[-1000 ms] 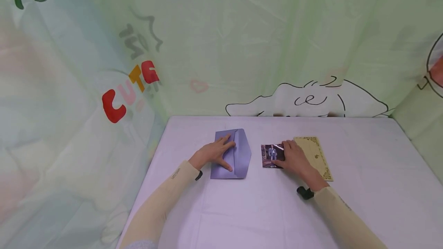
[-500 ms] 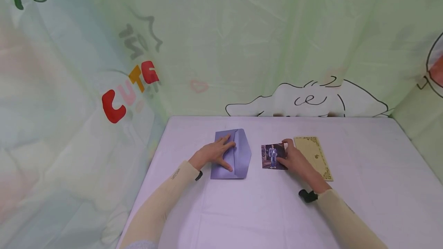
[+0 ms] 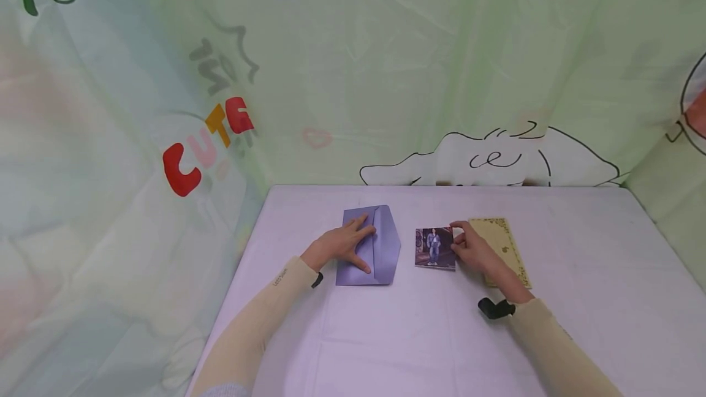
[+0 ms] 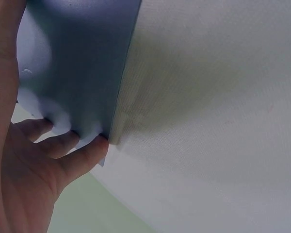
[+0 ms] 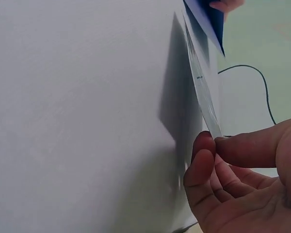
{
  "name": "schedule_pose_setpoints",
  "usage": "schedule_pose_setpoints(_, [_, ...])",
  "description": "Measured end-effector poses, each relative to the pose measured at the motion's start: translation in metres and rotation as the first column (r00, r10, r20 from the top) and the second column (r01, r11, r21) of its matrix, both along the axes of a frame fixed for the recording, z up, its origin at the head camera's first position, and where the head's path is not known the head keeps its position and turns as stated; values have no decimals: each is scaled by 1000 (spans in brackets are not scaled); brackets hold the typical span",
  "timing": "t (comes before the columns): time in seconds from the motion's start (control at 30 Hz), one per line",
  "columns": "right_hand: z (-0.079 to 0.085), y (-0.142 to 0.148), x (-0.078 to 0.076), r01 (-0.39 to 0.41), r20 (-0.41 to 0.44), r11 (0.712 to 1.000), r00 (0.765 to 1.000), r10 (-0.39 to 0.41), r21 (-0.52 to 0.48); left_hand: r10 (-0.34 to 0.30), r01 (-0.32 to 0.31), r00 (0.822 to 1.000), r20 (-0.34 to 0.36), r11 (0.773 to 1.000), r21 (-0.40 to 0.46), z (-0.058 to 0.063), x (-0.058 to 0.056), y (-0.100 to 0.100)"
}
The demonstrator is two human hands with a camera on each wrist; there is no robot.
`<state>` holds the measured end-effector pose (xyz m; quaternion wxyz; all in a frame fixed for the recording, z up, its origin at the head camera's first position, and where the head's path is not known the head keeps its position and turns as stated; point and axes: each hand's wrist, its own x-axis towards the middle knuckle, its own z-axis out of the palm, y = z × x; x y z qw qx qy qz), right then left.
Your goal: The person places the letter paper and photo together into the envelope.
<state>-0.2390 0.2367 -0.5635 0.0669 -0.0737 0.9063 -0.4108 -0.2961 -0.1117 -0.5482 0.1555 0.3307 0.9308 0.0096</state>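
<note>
Pinched between thumb and fingertips, a photo print is in the right hand; thumb and fingers are nearly together, with only the thin sheet between them. On my head view, taking the far table edge as 12 o'clock, the hand has the print by its 3 o'clock edge, and the picture of a standing figure in blue faces up. My right wrist feed shows the sheet almost edge-on, its gripped side raised off the tablecloth and its shadow falling beside it. I cannot tell whether the opposite edge touches the cloth.

I have the left hand at 9 o'clock from the print, spread flat on a lavender envelope, fingers apart and holding it only by contact. The envelope's pointed flap aims toward 3 o'clock, with a gap of cloth between it and the print.

At 3 o'clock from the print I see a cream card with an ornate border, lying flat, partly covered in my view by the right hand. Both forearms wear beige sleeves. Beyond the table, a pale green printed curtain carries coloured letters at 10 o'clock from the envelope.
</note>
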Motion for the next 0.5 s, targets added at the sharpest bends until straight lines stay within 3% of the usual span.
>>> schedule_pose_setpoints(0.23, [3,-7,-6,-39,-59,999,998,37,-33,10,-10,1000,9,1000,-7,1,0,0])
schedule_pose_setpoints(0.5, [7,-21,-10,-78,-42,993,996,75,-89,10,-10,1000,11,1000,-24,-1,-1,1])
